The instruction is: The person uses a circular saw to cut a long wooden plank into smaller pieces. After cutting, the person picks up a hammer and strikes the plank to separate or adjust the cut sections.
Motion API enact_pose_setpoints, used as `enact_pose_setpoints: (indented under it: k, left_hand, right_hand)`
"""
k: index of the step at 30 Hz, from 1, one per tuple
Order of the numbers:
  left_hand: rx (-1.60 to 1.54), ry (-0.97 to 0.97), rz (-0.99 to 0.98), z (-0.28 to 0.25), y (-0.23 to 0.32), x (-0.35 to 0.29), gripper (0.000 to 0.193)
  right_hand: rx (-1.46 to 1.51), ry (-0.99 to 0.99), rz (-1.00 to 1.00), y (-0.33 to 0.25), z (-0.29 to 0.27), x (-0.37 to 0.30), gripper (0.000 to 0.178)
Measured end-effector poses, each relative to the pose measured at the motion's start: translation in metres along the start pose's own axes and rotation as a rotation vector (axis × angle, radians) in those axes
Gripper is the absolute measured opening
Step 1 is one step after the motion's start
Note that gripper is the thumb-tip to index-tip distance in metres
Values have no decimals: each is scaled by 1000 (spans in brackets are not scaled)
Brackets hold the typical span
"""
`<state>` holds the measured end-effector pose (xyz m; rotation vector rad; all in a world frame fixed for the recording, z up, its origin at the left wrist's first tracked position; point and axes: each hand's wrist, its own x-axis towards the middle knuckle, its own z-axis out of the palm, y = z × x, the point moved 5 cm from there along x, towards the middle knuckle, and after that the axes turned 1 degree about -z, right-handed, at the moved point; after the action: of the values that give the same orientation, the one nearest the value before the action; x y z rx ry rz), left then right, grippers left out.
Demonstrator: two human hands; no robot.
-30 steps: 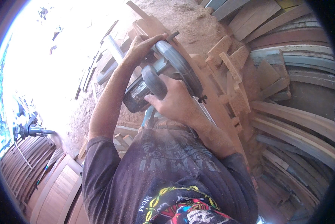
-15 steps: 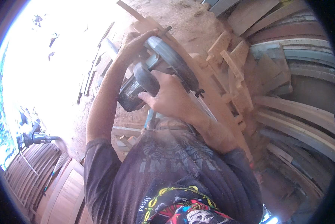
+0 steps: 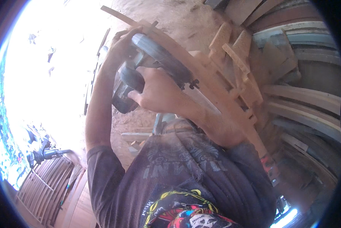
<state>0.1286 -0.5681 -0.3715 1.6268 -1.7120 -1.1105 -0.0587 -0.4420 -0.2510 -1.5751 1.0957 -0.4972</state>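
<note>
A dusty circular saw (image 3: 163,55) with a rounded grey guard lies on a long wooden board (image 3: 212,95), which slants from the upper left to the lower right. My right hand (image 3: 161,91) is wrapped round the saw's rear handle (image 3: 130,78), thumb over the near side. My left hand (image 3: 125,43) is closed at the front of the saw, beside the guard; some of its fingers are hidden. Behind the saw a pale straight strip (image 3: 206,100) runs along the board. A small dark knob (image 3: 194,84) sticks out at the saw's rear.
Wood offcuts (image 3: 237,64) coated in sawdust stand close to the board's right side. Stacked planks (image 3: 307,102) fill the far right. Slatted wooden pieces (image 3: 41,190) and a panel lie at the lower left. Sawdust covers the ground (image 3: 170,15).
The saw and both hands have slid a little farther up along the board, away from me. The pale strip behind the saw looks longer. The whole view has shifted slightly.
</note>
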Motion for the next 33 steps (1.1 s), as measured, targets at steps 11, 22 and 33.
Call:
enact_pose_setpoints:
  k: [11, 22, 33]
  left_hand:
    - [-638, -13, -329, -20, 12, 3, 35]
    - [-536, 4, -340, -40, 34, 8, 36]
    - [-598, -78, -474, -70, -22, 40, 36]
  right_hand:
    - [1, -27, -24, -16, 3, 29, 45]
    - [9, -38, -60, -20, 15, 59, 43]
    - [69, -45, -90, -29, 21, 77, 39]
